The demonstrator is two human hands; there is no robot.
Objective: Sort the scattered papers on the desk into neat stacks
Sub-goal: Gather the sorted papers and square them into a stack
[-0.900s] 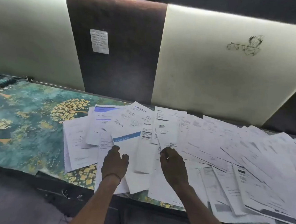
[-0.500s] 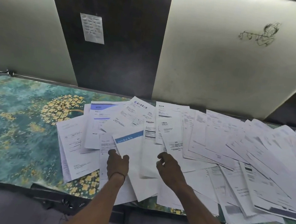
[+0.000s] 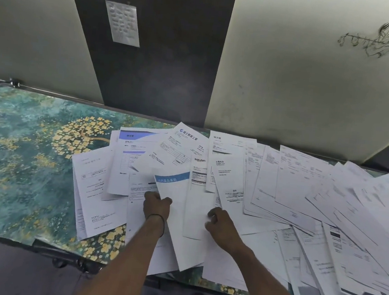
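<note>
left hand (image 3: 156,206) now at blue-banded sheet (image 3: 181,222) edge

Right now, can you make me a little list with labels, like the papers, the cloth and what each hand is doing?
cloth: green with gold flowers, under everything
papers: many white sheets, overlapping, scattered from the middle to the right; no neat stacks yet
left hand: pinches the edge of the blue-banded sheet
right hand: fingers curled on the sheets beside the Rakuten sheet; grip unclear
wall: a small note and a drawing
</note>
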